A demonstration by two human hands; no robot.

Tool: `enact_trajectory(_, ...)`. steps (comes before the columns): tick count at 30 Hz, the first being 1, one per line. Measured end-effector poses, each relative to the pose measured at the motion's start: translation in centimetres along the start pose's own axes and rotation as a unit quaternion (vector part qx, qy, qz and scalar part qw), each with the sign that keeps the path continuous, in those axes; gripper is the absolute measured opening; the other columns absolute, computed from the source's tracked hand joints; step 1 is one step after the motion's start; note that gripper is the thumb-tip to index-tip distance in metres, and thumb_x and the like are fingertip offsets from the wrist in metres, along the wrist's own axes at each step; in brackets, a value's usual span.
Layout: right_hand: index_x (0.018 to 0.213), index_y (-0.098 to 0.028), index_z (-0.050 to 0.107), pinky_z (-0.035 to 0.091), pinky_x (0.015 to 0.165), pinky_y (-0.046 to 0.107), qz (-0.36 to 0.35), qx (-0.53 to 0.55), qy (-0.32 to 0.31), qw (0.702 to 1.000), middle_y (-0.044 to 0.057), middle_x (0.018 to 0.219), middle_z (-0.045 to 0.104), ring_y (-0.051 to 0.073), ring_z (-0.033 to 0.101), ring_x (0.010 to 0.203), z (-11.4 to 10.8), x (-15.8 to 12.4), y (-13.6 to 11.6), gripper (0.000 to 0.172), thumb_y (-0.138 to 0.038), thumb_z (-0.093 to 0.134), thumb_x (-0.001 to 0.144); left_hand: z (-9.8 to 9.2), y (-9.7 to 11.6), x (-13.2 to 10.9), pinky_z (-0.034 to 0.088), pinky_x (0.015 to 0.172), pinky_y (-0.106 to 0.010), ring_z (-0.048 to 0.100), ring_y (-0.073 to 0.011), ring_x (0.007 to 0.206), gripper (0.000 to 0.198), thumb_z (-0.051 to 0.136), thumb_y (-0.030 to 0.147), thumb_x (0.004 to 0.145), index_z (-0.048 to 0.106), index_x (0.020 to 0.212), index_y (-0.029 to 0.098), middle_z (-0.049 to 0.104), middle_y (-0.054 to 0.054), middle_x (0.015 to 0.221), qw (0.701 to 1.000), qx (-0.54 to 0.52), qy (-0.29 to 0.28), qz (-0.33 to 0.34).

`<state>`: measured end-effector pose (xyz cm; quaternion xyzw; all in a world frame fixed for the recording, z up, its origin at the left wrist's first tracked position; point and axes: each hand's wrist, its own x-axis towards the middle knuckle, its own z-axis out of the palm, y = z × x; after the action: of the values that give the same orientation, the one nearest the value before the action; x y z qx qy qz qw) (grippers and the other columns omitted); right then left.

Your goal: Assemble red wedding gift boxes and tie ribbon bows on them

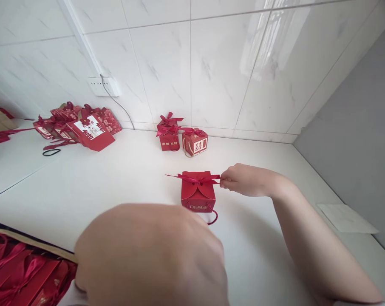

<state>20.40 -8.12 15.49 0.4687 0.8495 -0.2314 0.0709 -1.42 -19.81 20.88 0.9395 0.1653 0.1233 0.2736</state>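
Observation:
A small red gift box [198, 193] with curved top flaps stands on the white table. A crimson ribbon [197, 180] is tied in a bow across its top, and a dark red cord handle hangs at its front. My right hand [239, 180] pinches the ribbon's right-hand end beside the box, fingers closed. My left hand [157, 255] looms large and blurred in the foreground, in front of the box's lower left. Its back faces me, and its fingers are hidden, so what it holds cannot be seen.
Behind stand red boxes with bows [170, 138] and a red-and-white box [195, 142]. A pile of red boxes [93, 129] and a black loop [51, 152] lie left. A carton [36, 244] of red boxes is front left; a pale sheet [347, 218] lies right.

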Motion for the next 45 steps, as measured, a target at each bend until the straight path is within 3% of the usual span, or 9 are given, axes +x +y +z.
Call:
enact_trajectory(4, 0.075, -0.02, 0.057, 0.033, 0.054, 0.027, -0.071, 0.077, 0.057, 0.993, 0.003, 0.075, 0.059, 0.014, 0.049, 0.061, -0.3, 0.0, -0.6, 0.039, -0.041, 0.033, 0.096, -3.8, -2.7, 1.5, 0.048, 0.071, -0.027, 0.064, -0.018, 0.075, 0.013, 0.061, 0.033, 0.082, 0.072, 0.084, 0.029, 0.071, -0.001, 0.083, 0.985, 0.056, 0.038, -0.159)
enact_trajectory(9, 0.08, -0.021, 0.059, 0.034, 0.053, 0.025, -0.064, 0.071, 0.082, 0.992, 0.001, 0.075, 0.062, 0.013, 0.051, 0.061, 0.4, 1.0, -1.1, 0.026, -0.04, 0.047, 0.091, -3.7, -9.5, 2.2, 0.036, 0.05, -0.025, 0.055, -0.0159, 0.06, 0.011, 0.07, 0.031, 0.066, 0.07, 0.073, 0.022, 0.064, -0.003, 0.075, 0.923, 0.143, 0.054, -0.352)
enact_trajectory(13, 0.078, -0.021, 0.059, 0.035, 0.052, 0.024, -0.076, 0.076, 0.069, 0.992, 0.001, 0.076, 0.064, 0.013, 0.051, 0.061, 0.8, 1.6, -0.4, 0.019, -0.034, 0.049, 0.088, -3.5, -12.3, 2.0, 0.033, 0.042, -0.023, 0.053, -0.0125, 0.051, 0.004, 0.068, 0.024, 0.065, 0.07, 0.062, 0.021, 0.066, -0.002, 0.068, 0.914, 0.096, 0.048, -0.392)
enact_trajectory(25, 0.072, -0.021, 0.058, 0.04, 0.05, 0.025, -0.048, 0.068, -0.015, 0.996, 0.003, 0.079, 0.069, 0.016, 0.061, 0.068, -1.1, -0.2, 1.7, 0.013, -0.024, 0.05, 0.081, -4.2, -13.1, -4.2, 0.055, 0.058, -0.024, 0.067, -0.0174, 0.061, 0.015, 0.07, 0.034, 0.074, 0.078, 0.074, 0.022, 0.074, -0.008, 0.077, 0.883, -0.148, 0.122, -0.428)
enact_trajectory(30, 0.067, -0.021, 0.059, 0.041, 0.053, 0.029, 0.051, 0.035, -0.019, 0.998, 0.004, 0.078, 0.068, 0.02, 0.062, 0.069, -1.4, -0.6, 3.9, 0.009, -0.023, 0.054, 0.074, -3.3, -15.9, -8.1, 0.05, 0.047, -0.026, 0.061, -0.0176, 0.051, 0.017, 0.076, 0.03, 0.068, 0.072, 0.063, 0.014, 0.068, -0.011, 0.062, 0.827, -0.294, 0.299, -0.375)
enact_trajectory(34, 0.066, -0.022, 0.057, 0.034, 0.049, 0.03, 0.128, -0.009, 0.023, 0.992, 0.005, 0.082, 0.064, 0.019, 0.054, 0.062, -1.8, -1.4, 5.7, 0.006, -0.025, 0.055, 0.071, -3.1, -16.9, -8.9, 0.049, 0.045, -0.024, 0.063, -0.0195, 0.064, 0.022, 0.065, 0.025, 0.068, 0.056, 0.05, 0.016, 0.066, -0.011, 0.071, 0.727, -0.409, 0.505, -0.221)
enact_trajectory(38, 0.067, -0.022, 0.053, 0.029, 0.047, 0.029, 0.165, -0.004, 0.064, 0.984, 0.005, 0.08, 0.06, 0.017, 0.047, 0.057, -2.6, -2.9, 7.4, 0.006, -0.027, 0.055, 0.071, -2.9, -17.0, -8.3, 0.055, 0.072, -0.024, 0.062, -0.0124, 0.071, 0.029, 0.049, 0.017, 0.071, 0.034, 0.047, 0.016, 0.059, -0.002, 0.063, 0.608, -0.452, 0.65, -0.057)
enact_trajectory(41, 0.072, -0.024, 0.056, 0.032, 0.048, 0.029, 0.158, 0.018, 0.09, 0.983, 0.004, 0.08, 0.061, 0.018, 0.049, 0.06, -3.1, -3.8, 8.3, 0.006, -0.029, 0.055, 0.075, -2.9, -16.9, -8.0, 0.054, 0.073, -0.023, 0.058, -0.01, 0.066, 0.027, 0.047, 0.016, 0.071, 0.029, 0.052, 0.017, 0.051, 0.001, 0.056, 0.57, -0.464, 0.677, -0.041)
enact_trajectory(45, 0.083, -0.028, 0.064, 0.04, 0.054, 0.031, 0.129, 0.055, 0.113, 0.984, 0.004, 0.087, 0.066, 0.022, 0.058, 0.071, -3.6, -4.6, 8.8, 0.012, -0.034, 0.054, 0.082, -2.8, -16.6, -7.9, 0.053, 0.065, -0.025, 0.055, -0.0118, 0.063, 0.029, 0.052, 0.019, 0.073, 0.03, 0.055, 0.018, 0.045, 0.002, 0.052, 0.583, -0.499, 0.64, -0.048)
